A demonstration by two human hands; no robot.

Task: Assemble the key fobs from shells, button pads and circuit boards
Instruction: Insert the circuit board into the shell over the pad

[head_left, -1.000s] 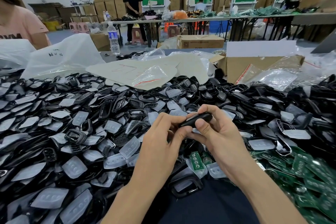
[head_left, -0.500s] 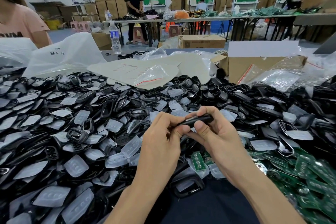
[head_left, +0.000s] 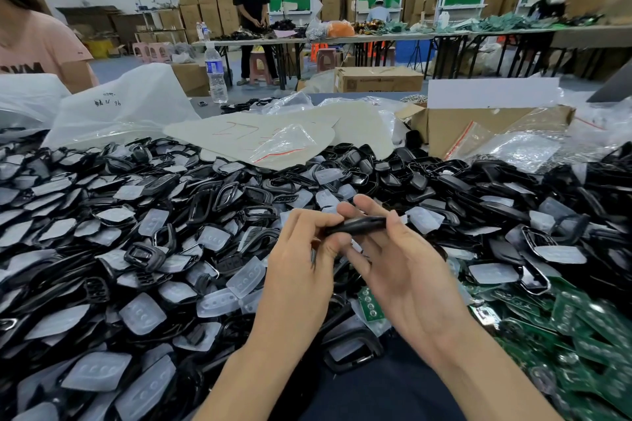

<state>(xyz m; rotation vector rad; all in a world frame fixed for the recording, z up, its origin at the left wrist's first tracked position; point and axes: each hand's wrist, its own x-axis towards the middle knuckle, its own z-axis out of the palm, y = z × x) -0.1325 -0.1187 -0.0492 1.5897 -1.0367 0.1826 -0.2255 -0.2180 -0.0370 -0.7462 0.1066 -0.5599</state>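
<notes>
left grip (head_left: 301,270) and right grip (head_left: 403,270) both pinched on fob shell (head_left: 355,225), edge-on above parts pile (head_left: 143,239), centre. likely snap-fit step: squeeze seam evenly, end to end. circuit boards (head_left: 581,328) at 4 o'clock.

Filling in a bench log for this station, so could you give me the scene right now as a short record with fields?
held item: black fob shell, edge-on, above the pile
left hand: pinches the shell's left end
right hand: grips its right end, thumb in front, fingers behind
black shells: heaped across the table
button pads: translucent, mixed among the shells
circuit boards: green, piled at the right
behind the pile: water bottle, cardboard box
</notes>
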